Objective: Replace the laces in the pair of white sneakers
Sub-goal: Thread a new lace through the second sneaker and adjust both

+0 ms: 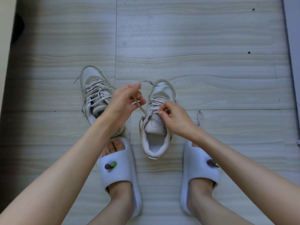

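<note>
Two white sneakers stand on the floor with their toes pointing away from me. The left sneaker [94,91] is laced loosely, and my left forearm covers its heel. The right sneaker [158,120] stands between my hands with its tongue pulled up. My left hand [125,103] holds one end of the right sneaker's lace [138,105], drawn up and to the left, with the free tip looping over the toe. My right hand [174,118] pinches the lace at the upper eyelets on the shoe's right side. The other lace end [200,116] trails on the floor beyond my right wrist.
My feet are in white slides, the left slide [120,169] just behind the left sneaker and the right slide [199,174] beside the right sneaker's heel. Grey wood-pattern floor tiles [194,46] stretch ahead. A pale door or wall edge [292,46] runs down the right side.
</note>
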`<state>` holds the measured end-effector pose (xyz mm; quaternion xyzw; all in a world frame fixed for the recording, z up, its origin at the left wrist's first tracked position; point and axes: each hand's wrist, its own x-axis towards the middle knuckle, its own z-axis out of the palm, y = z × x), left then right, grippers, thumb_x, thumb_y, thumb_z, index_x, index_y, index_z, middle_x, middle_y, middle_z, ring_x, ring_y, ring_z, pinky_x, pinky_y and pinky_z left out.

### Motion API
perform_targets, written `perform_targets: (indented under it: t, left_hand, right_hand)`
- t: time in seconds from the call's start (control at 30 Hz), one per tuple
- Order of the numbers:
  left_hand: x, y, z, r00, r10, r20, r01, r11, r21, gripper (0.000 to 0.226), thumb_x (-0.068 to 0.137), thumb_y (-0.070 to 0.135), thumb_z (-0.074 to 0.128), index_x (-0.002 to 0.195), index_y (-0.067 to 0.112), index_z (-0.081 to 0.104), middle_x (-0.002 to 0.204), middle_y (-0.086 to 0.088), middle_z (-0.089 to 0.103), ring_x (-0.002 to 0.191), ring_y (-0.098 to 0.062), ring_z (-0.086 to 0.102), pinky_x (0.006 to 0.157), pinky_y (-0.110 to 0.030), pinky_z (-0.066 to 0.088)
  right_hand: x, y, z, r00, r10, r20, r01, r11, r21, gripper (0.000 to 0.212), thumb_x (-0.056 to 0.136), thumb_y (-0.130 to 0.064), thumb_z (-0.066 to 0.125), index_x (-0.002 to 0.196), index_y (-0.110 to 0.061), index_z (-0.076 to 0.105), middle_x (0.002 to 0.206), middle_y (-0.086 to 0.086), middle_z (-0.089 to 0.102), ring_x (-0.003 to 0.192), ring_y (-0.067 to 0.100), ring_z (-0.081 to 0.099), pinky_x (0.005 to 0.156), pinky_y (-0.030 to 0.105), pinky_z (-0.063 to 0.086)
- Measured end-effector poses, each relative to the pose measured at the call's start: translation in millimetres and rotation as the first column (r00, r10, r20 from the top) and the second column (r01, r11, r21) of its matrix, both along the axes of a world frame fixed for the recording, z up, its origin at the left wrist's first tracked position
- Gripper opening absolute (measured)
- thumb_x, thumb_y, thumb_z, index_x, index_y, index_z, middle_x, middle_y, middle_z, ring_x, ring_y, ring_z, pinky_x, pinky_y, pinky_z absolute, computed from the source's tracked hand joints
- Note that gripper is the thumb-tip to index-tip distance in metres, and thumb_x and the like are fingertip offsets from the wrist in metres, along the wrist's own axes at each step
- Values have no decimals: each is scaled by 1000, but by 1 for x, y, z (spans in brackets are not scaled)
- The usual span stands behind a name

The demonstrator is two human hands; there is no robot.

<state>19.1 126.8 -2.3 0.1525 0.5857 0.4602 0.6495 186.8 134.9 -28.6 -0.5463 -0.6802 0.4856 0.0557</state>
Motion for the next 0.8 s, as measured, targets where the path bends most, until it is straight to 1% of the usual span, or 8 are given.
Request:
perform_targets:
  t: [0.07,0.2,0.33,0.4,0.53,0.6,0.7,0.8]
  left_hand:
    - [-12,-4,6,994,43,100,-41,999,-21,18,86,31,53,76,16,51,47,8,41,45,-8,44,51,-21,45]
    - [-28,-21,7,999,27,32,-24,995,-101,25,83,41,50,76,18,50,39,9,27,31,-6,26,36,-15,28]
    - [-33,-31,-3,996,70,-61,-78,987,-143,22,94,22,44,74,14,49,35,7,24,27,-7,21,33,-13,25]
    - [-34,-29,-5,986,164,-37,-168,976,-142,26,92,15,38,66,15,43,36,8,24,29,-6,20,33,-15,23]
    - [-33,-25,-4,942,335,13,-330,933,-141,28,87,14,33,59,18,33,38,7,25,32,-9,22,35,-16,25]
    - [-31,-23,-4,940,342,0,-338,928,-160,30,87,15,34,57,18,31,37,6,25,32,-9,21,35,-15,24]
    - [-33,-22,-3,962,-56,-268,-6,975,-224,40,92,32,48,57,13,43,38,6,25,31,-9,21,35,-15,22]
    - [-29,-24,-1,661,-539,-523,420,843,-337,44,85,49,60,63,11,63,42,3,28,36,-11,26,37,-18,23]
  right_hand:
    - [5,6,5,974,-176,-141,148,971,-188,18,92,-9,51,77,-18,54,83,-2,61,81,16,57,73,27,40]
    - [20,13,17,829,-447,-337,288,857,-428,21,95,-4,46,79,-14,53,88,-1,68,82,12,64,76,27,49]
    - [39,23,26,526,-698,-487,256,675,-692,12,91,-6,46,80,-10,51,95,13,72,94,26,68,85,32,55]
    - [43,26,27,432,-749,-502,200,622,-757,9,81,-11,49,75,-11,56,90,13,72,97,28,67,91,34,52]
    - [48,27,22,306,-829,-467,188,534,-825,22,79,-12,48,59,-13,57,62,4,59,71,23,66,89,35,52]
    - [48,24,20,326,-818,-473,210,551,-808,24,87,-7,43,65,-11,51,58,3,50,61,20,59,88,38,52]
    - [40,26,23,456,-732,-506,237,648,-724,23,94,-3,34,75,-11,43,53,-1,42,52,16,46,74,33,54]
    - [38,35,25,516,-704,-488,292,680,-673,25,94,-1,33,74,-13,41,50,-3,38,47,12,32,51,24,37]
